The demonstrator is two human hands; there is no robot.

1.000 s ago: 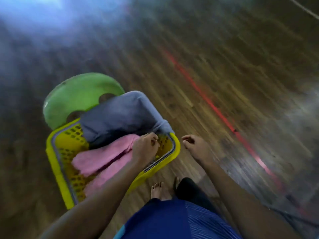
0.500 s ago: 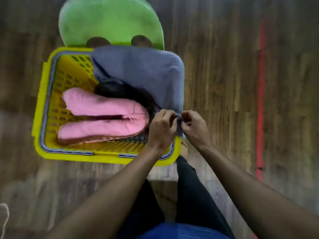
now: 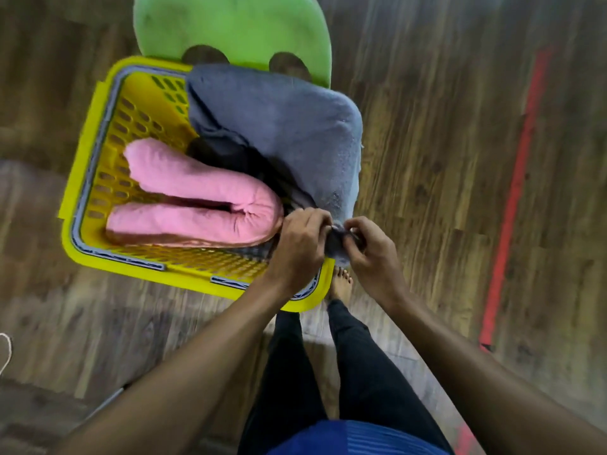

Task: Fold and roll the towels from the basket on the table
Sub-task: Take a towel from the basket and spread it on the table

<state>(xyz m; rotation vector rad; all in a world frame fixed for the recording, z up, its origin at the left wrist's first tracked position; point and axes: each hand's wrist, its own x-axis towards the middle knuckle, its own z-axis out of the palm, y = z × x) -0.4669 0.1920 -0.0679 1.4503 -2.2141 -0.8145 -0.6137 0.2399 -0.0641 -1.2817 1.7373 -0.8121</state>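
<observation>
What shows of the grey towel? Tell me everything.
The grey towel is a blue-grey, fuzzy, terry-looking cloth, unfolded and rumpled. It lies across the right side of the yellow basket, draped over its right rim and far corner. Its near end is bunched, and the left hand and right hand both pinch it there. The pink towel lies beside it on the left. Something dark sits partly under it.

Dark wood-plank floor, grain running top to bottom, w/ dull sheen. Red stripe runs along the floor at right. Green plastic stool at top centre, two dark cut-outs in its near edge. Thin white cord at left edge.
</observation>
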